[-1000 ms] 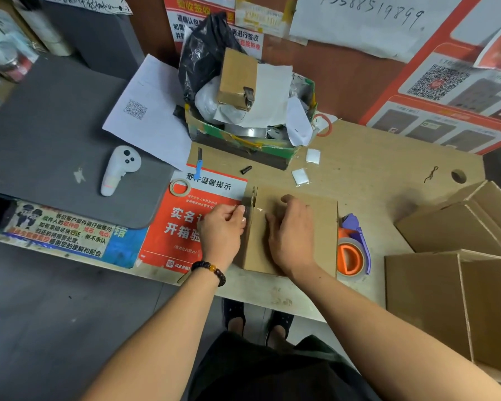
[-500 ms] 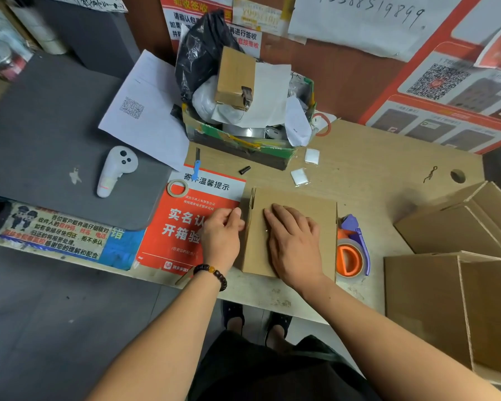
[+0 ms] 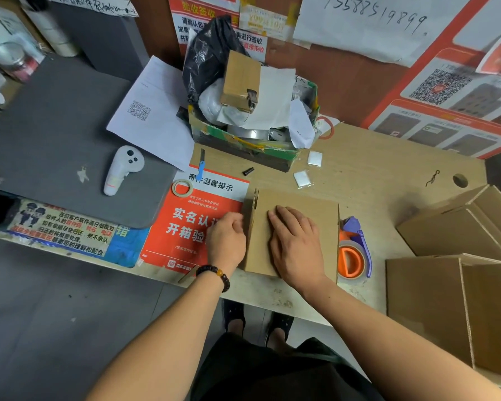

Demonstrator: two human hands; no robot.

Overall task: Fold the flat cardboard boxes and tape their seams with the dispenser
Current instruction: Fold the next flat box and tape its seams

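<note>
Right hand: I see it flat, fingers straight, pressing the top of the cardboard box.
Left hand: I see it against the box's left side, fingers loosely bent.
Box: on the table, tape dispenser just right.
Change: my right fingers have uncurled since a second ago.

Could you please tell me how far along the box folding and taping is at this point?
Done: little visible. In hand: the right hand lies flat on the cardboard box, the left hand at its left edge. Left: the tape dispenser sits untouched beside it, and more flat boxes wait at right.
</note>
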